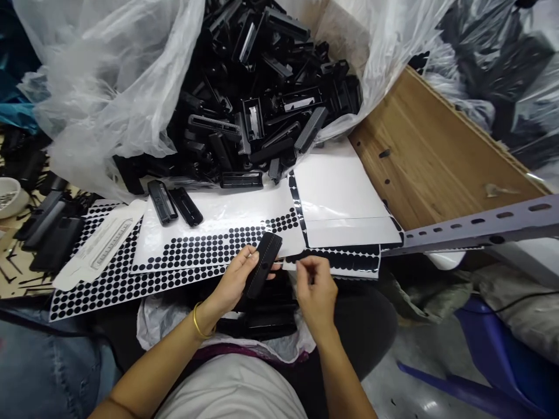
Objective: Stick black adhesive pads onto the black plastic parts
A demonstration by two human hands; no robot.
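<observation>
My left hand [239, 273] grips a long black plastic casing [263, 265] with rounded ends and a textured face, tilted above the front edge of the sticker sheets. To its right, my right hand [317, 288] is closed in a pinch; whatever its fingertips hold, if anything, is too small to make out. Close behind that hand lies a strip of black stickers [353, 260] on white backing. Rows of round black dots cover part of a white sticker sheet [209, 251]. Two more black casings [162, 202] rest on this sheet at the left.
A clear plastic bag [117, 75] full of black casings [262, 116] stands at the back. White sheets [345, 192] lie beside a wooden board [445, 157] with a perforated metal rail [476, 220]. A printed card [102, 244] and a white bowl [12, 196] are at left.
</observation>
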